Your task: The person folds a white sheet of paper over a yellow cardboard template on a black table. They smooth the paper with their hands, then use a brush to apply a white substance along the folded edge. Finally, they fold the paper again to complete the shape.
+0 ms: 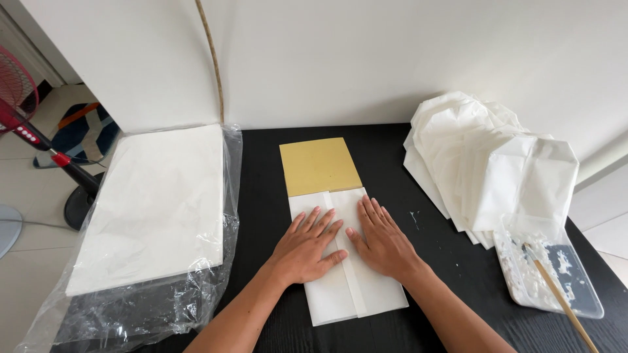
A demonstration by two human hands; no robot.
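A sheet of white paper (pixel 376 297) lies folded around a mustard-yellow board (pixel 319 166) in the middle of the black table (pixel 261 170). The board sticks out of the paper's far end. Both paper flaps meet in a lengthwise seam. My left hand (pixel 306 246) presses flat on the left flap, fingers spread. My right hand (pixel 381 238) presses flat on the right flap just beside the seam. Neither hand holds anything.
A thick stack of white sheets (pixel 154 206) in clear plastic wrap sits at the left. A pile of folded white paper bags (pixel 487 160) lies at the right. Near the right front, a clear tray (pixel 582 287) of white paste holds a wooden-handled brush (pixel 556 287). A fan stand (pixel 39 140) is on the floor.
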